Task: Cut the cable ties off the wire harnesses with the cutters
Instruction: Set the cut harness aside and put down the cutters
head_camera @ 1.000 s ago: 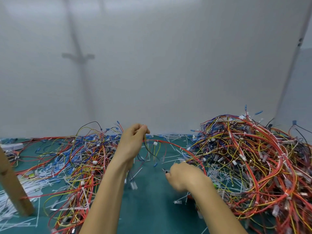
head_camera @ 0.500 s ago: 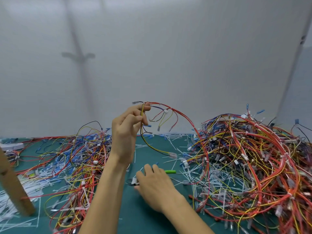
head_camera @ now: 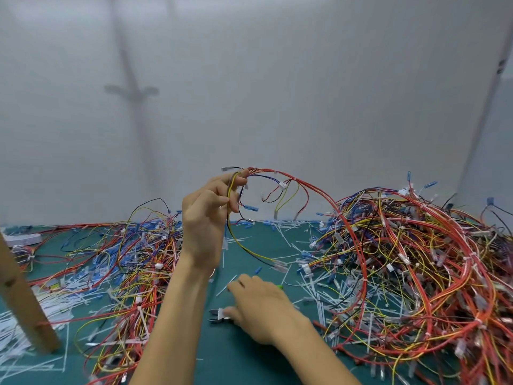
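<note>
Green mat point(head_camera: 249, 357); harness point(head_camera: 319, 187) now aloft, right hand point(head_camera: 261, 309) over cutters point(head_camera: 218, 315)

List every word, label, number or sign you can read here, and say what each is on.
No text can be read anywhere.
The white tags on the wire harnesses: too small and blurred to show any print.
On the cutters under the right hand: no legible mark.
On the wall: no writing.

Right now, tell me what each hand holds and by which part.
Left hand pinches a wire harness at its raised top end. Right hand lies over the cutters on the mat, hiding the handles; a grip cannot be told.
</note>
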